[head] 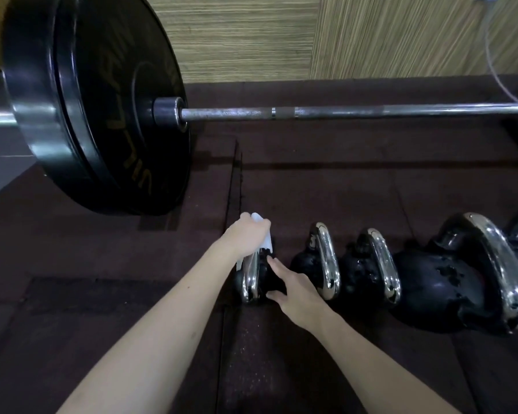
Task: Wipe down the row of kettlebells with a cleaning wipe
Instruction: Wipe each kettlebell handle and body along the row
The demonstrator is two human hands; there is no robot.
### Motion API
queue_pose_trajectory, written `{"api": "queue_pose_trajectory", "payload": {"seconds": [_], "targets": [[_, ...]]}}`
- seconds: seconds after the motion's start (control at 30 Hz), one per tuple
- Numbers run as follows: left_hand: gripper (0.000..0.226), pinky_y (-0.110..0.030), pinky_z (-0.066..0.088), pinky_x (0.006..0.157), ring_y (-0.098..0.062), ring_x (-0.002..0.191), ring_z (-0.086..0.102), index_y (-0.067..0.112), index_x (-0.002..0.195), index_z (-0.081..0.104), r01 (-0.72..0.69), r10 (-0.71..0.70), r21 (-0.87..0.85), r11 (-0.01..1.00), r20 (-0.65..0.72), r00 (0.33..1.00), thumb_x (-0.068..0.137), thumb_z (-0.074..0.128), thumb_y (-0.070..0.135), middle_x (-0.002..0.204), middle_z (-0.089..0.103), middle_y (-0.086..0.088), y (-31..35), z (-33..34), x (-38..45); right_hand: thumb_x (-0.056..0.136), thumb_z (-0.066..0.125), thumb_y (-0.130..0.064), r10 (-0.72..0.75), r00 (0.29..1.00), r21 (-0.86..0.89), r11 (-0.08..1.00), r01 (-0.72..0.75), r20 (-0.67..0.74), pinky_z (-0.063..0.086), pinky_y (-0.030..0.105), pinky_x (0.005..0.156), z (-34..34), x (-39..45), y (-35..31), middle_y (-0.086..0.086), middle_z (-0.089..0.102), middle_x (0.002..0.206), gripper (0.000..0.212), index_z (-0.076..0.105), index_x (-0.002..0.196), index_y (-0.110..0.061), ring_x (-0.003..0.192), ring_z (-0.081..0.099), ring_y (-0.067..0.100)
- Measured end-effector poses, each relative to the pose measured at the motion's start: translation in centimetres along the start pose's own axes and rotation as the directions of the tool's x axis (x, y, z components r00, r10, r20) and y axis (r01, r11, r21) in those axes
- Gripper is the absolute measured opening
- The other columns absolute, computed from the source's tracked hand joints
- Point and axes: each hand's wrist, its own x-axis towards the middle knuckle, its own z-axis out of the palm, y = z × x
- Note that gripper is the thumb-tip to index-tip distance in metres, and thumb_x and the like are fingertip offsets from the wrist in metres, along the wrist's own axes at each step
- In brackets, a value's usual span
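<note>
Chrome handles shine on a row of black kettlebells that stands on the dark rubber floor (326, 180), and you are working on the first kettlebell (253, 276), the smallest one at the left end of the row. Your left hand (247, 234) holds the white cleaning wipe (263, 234); its fingers are curled round the wipe and press it on the far top part of this kettlebell's handle. Your right hand (293, 282) steadies the black body from the right side: the fingers are straight and slightly spread, the fingertips touch the body, and nothing is pinched.

I judge that the task is at its beginning. The wiping of the first kettlebell is in hand. The second kettlebell (317, 261), the third kettlebell (368, 264) and the big kettlebell (461, 279) stand close together to the right and are not touched now. One more seems to stand behind the big one, but it is cut by the edge of the view.

For the next move you probably need to draw the wipe along the whole curve of the handle and then around the body, while the right hand keeps the kettlebell from tipping. After that both hands must shift right to the second one. A loaded barbell (341, 112) lies well apart, further from you.
</note>
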Motion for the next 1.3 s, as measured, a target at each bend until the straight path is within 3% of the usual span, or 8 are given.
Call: {"api": "queue_pose_trajectory", "payload": {"seconds": [0.17, 0.33, 0.5, 0.73, 0.87, 1.0, 1.17, 1.3], "targets": [[0.056, -0.043, 0.057, 0.091, -0.014, 0.096, 0.068, 0.031, 0.150, 0.032, -0.241, 0.220, -0.138, 0.961, -0.149, 0.964, 0.101, 0.052, 0.047, 0.112, 0.069, 0.006, -5.7, 3.2, -5.3, 0.102, 0.068, -0.022, 0.011, 0.999, -0.039, 0.999, -0.013, -0.047, 0.026, 0.032, 0.129, 0.4, 0.2, 0.1, -0.010, 0.027, 0.172, 0.080, 0.022, 0.166, -0.037, 0.158, 0.030, 0.018], [0.064, -0.020, 0.050, 0.099, 0.001, 0.118, 0.062, 0.062, 0.151, 0.018, -0.438, 0.426, -0.199, 0.877, -0.104, 0.899, 0.105, 0.057, 0.043, 0.127, 0.062, 0.023, -9.3, 4.6, -9.6, 0.103, 0.068, -0.023, -0.012, 0.998, -0.029, 1.000, 0.010, -0.057, 0.026, 0.029, 0.128, 0.6, 0.1, 0.4, -0.007, 0.025, 0.173, 0.079, 0.022, 0.166, -0.038, 0.157, 0.031, 0.016], [0.077, -0.033, 0.047, 0.104, -0.018, 0.125, 0.061, 0.032, 0.166, 0.009, -0.258, 0.244, -0.158, 0.953, -0.098, 0.965, 0.104, 0.052, 0.047, 0.148, 0.057, 0.000, -4.8, 2.3, -3.5, 0.104, 0.065, -0.023, -0.008, 0.999, -0.084, 0.996, 0.005, -0.032, 0.026, 0.032, 0.128, 0.2, 0.2, 0.0, -0.012, 0.022, 0.173, 0.080, 0.017, 0.167, -0.037, 0.158, 0.029, 0.019], [0.064, -0.039, 0.052, 0.100, -0.020, 0.115, 0.063, 0.030, 0.147, 0.043, -0.170, 0.170, -0.010, 0.985, 0.065, 0.983, 0.092, 0.066, 0.052, 0.135, 0.060, 0.001, -1.4, 0.0, 1.4, 0.104, 0.065, -0.020, 0.001, 1.000, 0.022, 1.000, -0.001, -0.013, 0.022, 0.035, 0.130, 0.2, 0.0, 0.4, -0.014, 0.020, 0.173, 0.080, 0.019, 0.166, -0.040, 0.160, 0.023, 0.017], [0.063, -0.023, 0.036, 0.106, -0.013, 0.143, 0.046, 0.032, 0.156, 0.034, -0.517, 0.521, 0.126, 0.847, 0.000, 0.854, 0.100, 0.060, 0.040, 0.172, 0.011, 0.014, -5.2, 1.3, -3.1, 0.103, 0.066, -0.022, 0.015, 0.999, -0.013, 1.000, -0.016, -0.041, 0.028, 0.032, 0.127, 0.3, 0.2, 0.3, -0.011, 0.030, 0.171, 0.080, 0.021, 0.165, -0.044, 0.155, 0.035, 0.019], [0.068, -0.028, 0.028, 0.122, -0.005, 0.157, 0.016, 0.031, 0.162, 0.025, -0.618, 0.638, 0.312, 0.722, 0.049, 0.769, 0.103, 0.055, 0.047, 0.171, -0.024, 0.020, -9.0, 1.8, -5.9, 0.103, 0.066, -0.024, 0.006, 1.000, -0.025, 1.000, -0.006, -0.030, 0.021, 0.025, 0.125, 0.3, 0.1, 0.4, -0.016, 0.021, 0.173, 0.080, 0.020, 0.165, -0.042, 0.158, 0.028, 0.014], [0.047, -0.017, 0.015, 0.121, 0.009, 0.152, 0.017, 0.028, 0.152, 0.040, -0.535, 0.533, 0.018, 0.845, 0.056, 0.844, 0.107, 0.053, 0.031, 0.169, 0.019, 0.014, -5.7, 0.4, -2.6, 0.102, 0.069, -0.023, 0.011, 1.000, -0.025, 1.000, -0.012, -0.024, 0.022, 0.028, 0.127, 0.2, 0.3, 0.4, -0.014, 0.024, 0.173, 0.082, 0.021, 0.165, -0.042, 0.157, 0.030, 0.016], [0.033, -0.022, 0.044, 0.079, -0.013, 0.090, 0.060, 0.014, 0.116, 0.064, -0.178, 0.221, -0.212, 0.961, 0.201, 0.954, 0.101, 0.048, 0.039, 0.103, 0.064, -0.003, -2.4, -0.8, 0.6, 0.103, 0.067, -0.022, 0.035, 0.999, 0.040, 0.999, -0.036, 0.015, 0.021, 0.030, 0.129, 0.1, 0.2, 0.4, -0.020, 0.019, 0.172, 0.082, 0.018, 0.164, -0.046, 0.159, 0.025, 0.014]]}}
